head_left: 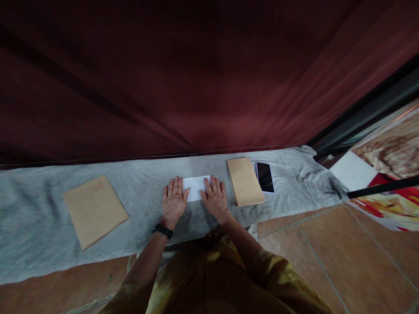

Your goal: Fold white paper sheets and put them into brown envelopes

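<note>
A small white sheet of paper lies on a grey cloth spread over the floor. My left hand rests flat on the paper's left end, fingers stretched out; a black band circles its wrist. My right hand lies flat on the paper's right end, fingers spread. Both hands press down on the sheet and hold nothing.
A brown envelope lies to the left on the cloth. A stack of brown envelopes sits right of my hands, with a dark phone beside it. A dark red curtain hangs behind. Tiled floor extends to the right.
</note>
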Available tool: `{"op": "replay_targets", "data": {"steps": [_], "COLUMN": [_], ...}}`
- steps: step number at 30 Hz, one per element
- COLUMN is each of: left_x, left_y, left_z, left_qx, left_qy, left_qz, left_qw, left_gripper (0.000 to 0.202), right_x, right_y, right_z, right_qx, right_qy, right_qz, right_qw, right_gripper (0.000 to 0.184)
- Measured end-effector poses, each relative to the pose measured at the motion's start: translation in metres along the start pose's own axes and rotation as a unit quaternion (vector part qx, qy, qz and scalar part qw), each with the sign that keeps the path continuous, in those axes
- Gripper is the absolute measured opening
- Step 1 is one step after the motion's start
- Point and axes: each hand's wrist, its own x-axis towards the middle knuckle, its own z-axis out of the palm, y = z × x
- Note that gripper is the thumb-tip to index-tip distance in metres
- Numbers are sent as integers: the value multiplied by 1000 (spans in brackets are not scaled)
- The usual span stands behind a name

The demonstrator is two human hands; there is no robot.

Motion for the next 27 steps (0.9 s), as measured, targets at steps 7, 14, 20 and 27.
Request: {"op": "replay_targets", "data": {"steps": [7,14,20,27], "left_x": [-12,-27,-25,-26], "left_y": [17,26,25,25], "left_z": [-6,1,2,-1], "left_qx": [-6,0,12,23], "left_qy": [26,-7,-14,-29], "left_qz": [6,34,33,48], "left_qw": [1000,999,999,998], "left_gripper": [66,63,64,61], "right_x": [-1,-1,-1,10], "right_y": [2,2,-1,-28], "right_z": [-2,-3,-4,1], "right_qx": [6,3,16,53], "right_qy": [-6,-6,6,-14], "right_qz": [5,7,17,-61], "right_qw": [1000,1000,1000,997], "right_gripper": [61,59,61,50]}}
